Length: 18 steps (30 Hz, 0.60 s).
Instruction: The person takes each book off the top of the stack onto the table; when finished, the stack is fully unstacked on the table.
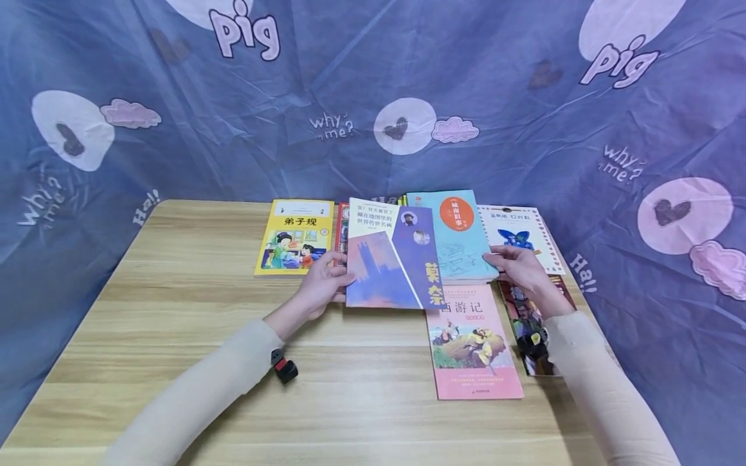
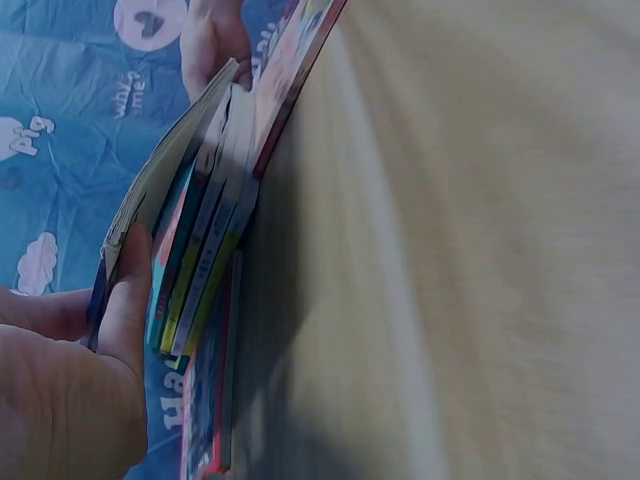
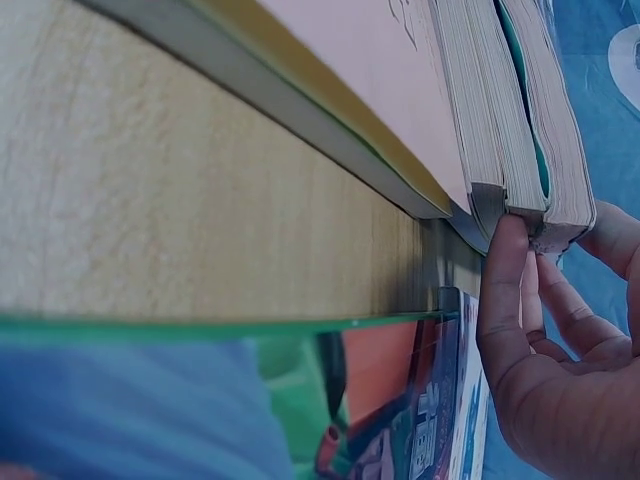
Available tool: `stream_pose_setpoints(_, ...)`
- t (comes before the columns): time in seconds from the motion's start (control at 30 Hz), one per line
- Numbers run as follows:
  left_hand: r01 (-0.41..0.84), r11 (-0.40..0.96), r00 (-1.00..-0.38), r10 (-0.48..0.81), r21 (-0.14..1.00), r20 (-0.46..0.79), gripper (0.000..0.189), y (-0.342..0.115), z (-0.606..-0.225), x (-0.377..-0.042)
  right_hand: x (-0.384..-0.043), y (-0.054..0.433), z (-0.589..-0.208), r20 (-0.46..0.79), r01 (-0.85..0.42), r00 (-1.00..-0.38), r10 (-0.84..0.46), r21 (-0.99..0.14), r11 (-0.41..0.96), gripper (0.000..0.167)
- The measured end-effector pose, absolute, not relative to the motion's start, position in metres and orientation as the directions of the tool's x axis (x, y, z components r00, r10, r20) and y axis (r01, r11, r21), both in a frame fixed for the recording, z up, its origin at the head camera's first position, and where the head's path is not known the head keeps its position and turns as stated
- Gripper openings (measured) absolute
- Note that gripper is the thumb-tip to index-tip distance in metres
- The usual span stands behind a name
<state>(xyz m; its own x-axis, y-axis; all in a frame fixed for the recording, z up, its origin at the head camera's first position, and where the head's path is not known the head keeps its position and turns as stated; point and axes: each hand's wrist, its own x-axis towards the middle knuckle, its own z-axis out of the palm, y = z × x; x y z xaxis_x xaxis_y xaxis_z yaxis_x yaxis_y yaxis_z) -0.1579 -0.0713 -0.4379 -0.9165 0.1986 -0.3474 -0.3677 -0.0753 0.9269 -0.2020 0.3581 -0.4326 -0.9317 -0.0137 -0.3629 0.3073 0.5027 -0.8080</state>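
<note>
My left hand (image 1: 317, 285) pinches the left edge of a thin purple book (image 1: 381, 278), thumb on the cover. That book is tilted above the stack and overlaps the teal book (image 1: 463, 249), which has an orange oval on its cover. In the left wrist view, a gap parts its pages (image 2: 170, 165) from the stacked spines (image 2: 205, 265). My right hand (image 1: 521, 268) grips the lower right corner of the teal book, thumb on top. In the right wrist view, a fingertip presses the bottom corner of the thick page blocks (image 3: 505, 110). A pink book (image 1: 478, 349) lies below the stack.
A yellow book (image 1: 300, 236) lies at the back left, beside a mostly hidden red book (image 1: 340, 239). Right of the stack are a white book (image 1: 519, 236) with a blue picture and a dark book (image 1: 519, 310) under my right wrist. Blue printed cloth (image 1: 350, 162) hangs behind the wooden table (image 1: 204, 259).
</note>
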Motion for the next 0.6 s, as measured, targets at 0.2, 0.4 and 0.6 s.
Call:
stream_pose_setpoints(0.2,-0.377,-0.049,-0.907,0.225,0.925,-0.357,0.039,-0.097,-0.434,-0.124,-0.201,0.358,-0.432,-0.368,0.311,-0.929,-0.021,-0.813,0.493,0.079)
stream_pose_setpoints(0.4,-0.388,-0.060,-0.896,0.258,0.920,-0.361,0.039,-0.122,-0.435,-0.088,-0.202,0.358,-0.434,-0.364,0.306,-0.931,-0.029,-0.821,0.483,0.079)
stream_pose_setpoints(0.6,-0.407,-0.081,-0.878,0.311,0.910,-0.365,0.035,-0.142,-0.441,-0.059,-0.202,0.359,-0.433,-0.363,0.308,-0.931,-0.014,-0.809,0.501,0.079)
